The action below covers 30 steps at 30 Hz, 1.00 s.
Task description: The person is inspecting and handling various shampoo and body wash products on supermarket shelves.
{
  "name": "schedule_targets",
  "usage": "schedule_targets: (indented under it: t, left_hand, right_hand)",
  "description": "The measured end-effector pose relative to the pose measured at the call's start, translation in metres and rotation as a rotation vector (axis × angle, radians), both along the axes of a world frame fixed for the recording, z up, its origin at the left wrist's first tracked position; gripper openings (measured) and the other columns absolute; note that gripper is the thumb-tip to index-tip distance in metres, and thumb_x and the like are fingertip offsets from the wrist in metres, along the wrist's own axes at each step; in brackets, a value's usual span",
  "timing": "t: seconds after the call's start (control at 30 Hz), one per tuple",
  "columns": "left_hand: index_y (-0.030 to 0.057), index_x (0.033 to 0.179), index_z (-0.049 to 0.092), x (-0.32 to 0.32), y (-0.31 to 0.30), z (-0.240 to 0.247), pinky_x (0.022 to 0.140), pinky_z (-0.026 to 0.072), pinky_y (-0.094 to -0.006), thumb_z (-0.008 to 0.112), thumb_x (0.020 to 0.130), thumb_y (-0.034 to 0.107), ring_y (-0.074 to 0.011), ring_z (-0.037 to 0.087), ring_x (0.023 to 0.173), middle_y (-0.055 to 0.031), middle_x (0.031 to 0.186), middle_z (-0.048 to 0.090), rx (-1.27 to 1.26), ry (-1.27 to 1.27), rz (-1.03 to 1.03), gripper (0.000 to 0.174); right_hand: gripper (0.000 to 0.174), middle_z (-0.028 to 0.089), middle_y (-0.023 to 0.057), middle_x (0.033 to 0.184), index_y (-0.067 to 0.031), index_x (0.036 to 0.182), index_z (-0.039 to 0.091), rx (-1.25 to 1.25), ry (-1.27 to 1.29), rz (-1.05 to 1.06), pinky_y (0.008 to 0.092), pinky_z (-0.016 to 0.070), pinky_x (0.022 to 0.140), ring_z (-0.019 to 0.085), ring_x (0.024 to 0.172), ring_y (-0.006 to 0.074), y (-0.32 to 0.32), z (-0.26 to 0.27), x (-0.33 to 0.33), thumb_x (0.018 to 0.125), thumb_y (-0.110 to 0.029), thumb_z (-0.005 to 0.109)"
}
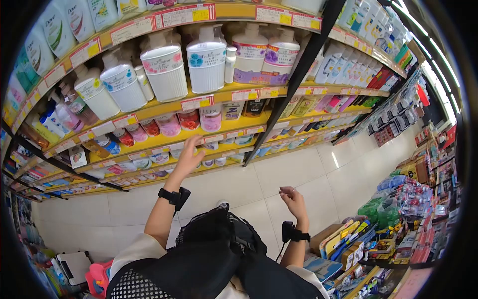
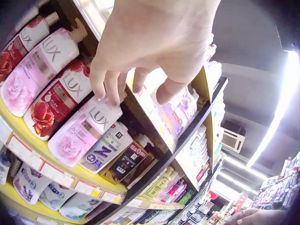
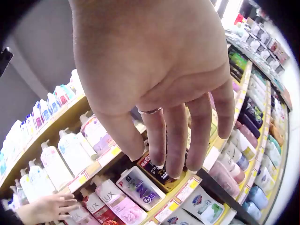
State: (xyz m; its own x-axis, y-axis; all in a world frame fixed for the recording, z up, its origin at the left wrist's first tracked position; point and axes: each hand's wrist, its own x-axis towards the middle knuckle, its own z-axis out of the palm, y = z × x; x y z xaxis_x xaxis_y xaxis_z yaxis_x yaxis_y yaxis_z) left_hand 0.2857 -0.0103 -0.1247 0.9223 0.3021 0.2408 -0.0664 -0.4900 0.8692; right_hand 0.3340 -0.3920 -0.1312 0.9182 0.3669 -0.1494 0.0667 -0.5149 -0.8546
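My left hand reaches toward the shelf of LUX bottles, its fingers relaxed and slightly bent. In the left wrist view its fingertips are in front of the top of a pink LUX bottle; whether they touch it I cannot tell. Beside that bottle stand a red LUX bottle and a white ROMANO bottle. My right hand is held over the floor away from the shelf, fingers loosely bent, a ring on one finger, holding nothing.
Large white pump bottles line the shelf above. A black upright post divides the shelving. Tiled floor runs alongside. At the lower right stands a display with packages and green plastic-wrapped goods.
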Motion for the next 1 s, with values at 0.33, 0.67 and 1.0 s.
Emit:
schedule_targets:
  t: [0.33, 0.67, 1.0]
  left_hand:
    - [-0.001, 0.119, 0.036, 0.102, 0.037, -0.008, 0.093, 0.0313, -0.0435, 0.058, 0.071, 0.014, -0.0409, 0.035, 0.111, -0.0228, 0.12, 0.037, 0.257, -0.084, 0.265, 0.055]
    - [0.0089, 0.102, 0.057, 0.142, 0.055, -0.006, 0.076, 0.0433, -0.04, 0.059, 0.074, 0.033, -0.0325, 0.056, 0.089, -0.015, 0.098, 0.059, 0.151, 0.056, 0.222, 0.037]
    - [0.0064, 0.1, 0.057, 0.145, 0.049, -0.011, 0.08, 0.0413, -0.039, 0.057, 0.076, 0.032, -0.032, 0.053, 0.095, -0.0148, 0.101, 0.058, 0.103, 0.102, 0.328, 0.035]
  right_hand:
    - [0.053, 0.053, 0.0148, 0.109, -0.0001, 0.121, 0.037, 0.009, -0.087, 0.44, 0.0303, 0.045, 0.079, 0.055, 0.094, 0.021, 0.162, 0.014, 0.13, 0.075, -0.013, 0.06]
    - [0.055, 0.053, 0.0156, 0.11, -0.001, 0.116, 0.044, 0.155, -0.199, 0.493, 0.0328, 0.0403, 0.084, 0.052, 0.1, 0.0255, 0.291, 0.003, 0.199, 0.069, -0.021, 0.066]
    - [0.043, 0.059, 0.0124, 0.101, -0.0025, 0.104, 0.054, 0.348, -0.06, 0.527, 0.0324, 0.0425, 0.08, 0.056, 0.091, 0.0238, 0.32, 0.003, 0.188, 0.066, -0.019, 0.067]
